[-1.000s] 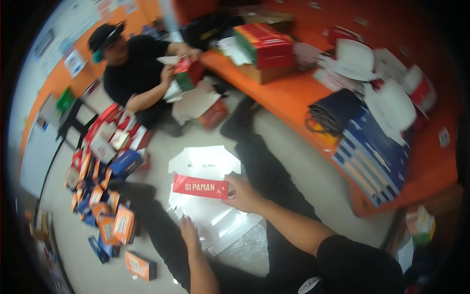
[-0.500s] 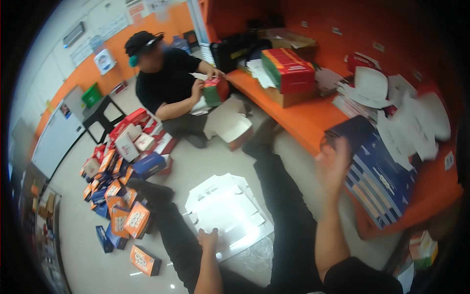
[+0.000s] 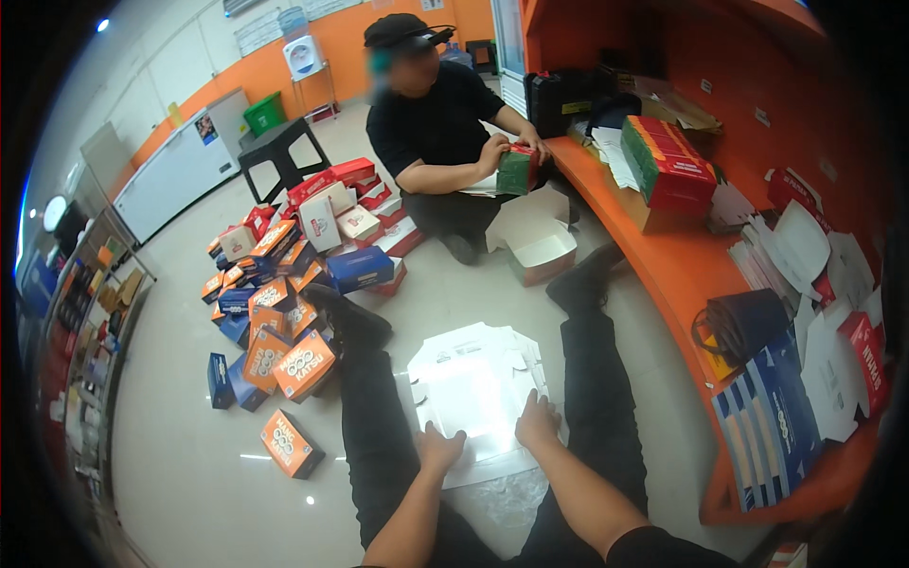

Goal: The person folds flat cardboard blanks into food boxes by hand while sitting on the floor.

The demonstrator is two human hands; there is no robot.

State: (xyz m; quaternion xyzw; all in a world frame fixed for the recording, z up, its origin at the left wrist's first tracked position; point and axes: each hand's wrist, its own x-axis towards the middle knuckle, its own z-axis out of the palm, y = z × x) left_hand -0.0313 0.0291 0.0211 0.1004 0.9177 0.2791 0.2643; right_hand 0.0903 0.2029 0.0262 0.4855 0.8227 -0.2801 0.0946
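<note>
On the floor [image 3: 227,473] between my legs [image 3: 379,417] lie flat white cartons [image 3: 466,390], my left fingers [image 3: 454,441] and right fingers [image 3: 536,402] half-curled at their sides, whether pinching I can't tell; beyond, an open box [image 3: 542,256] shows its white interior.

A stack of flat white card blanks [image 3: 473,390] lies on the pale floor [image 3: 199,473], between the person's outstretched legs [image 3: 603,407]. The blanks are unfolded, white faces up, with a glossy surface (a bright patch of light glares off the middle). Their outlines are cut into flaps and slanted corners, and the layers do not line up exactly: edges peek out past one another at the far end and down the right side. Small dark printing shows toward the far left. The number of layers is hard to tell through the glare.
</note>
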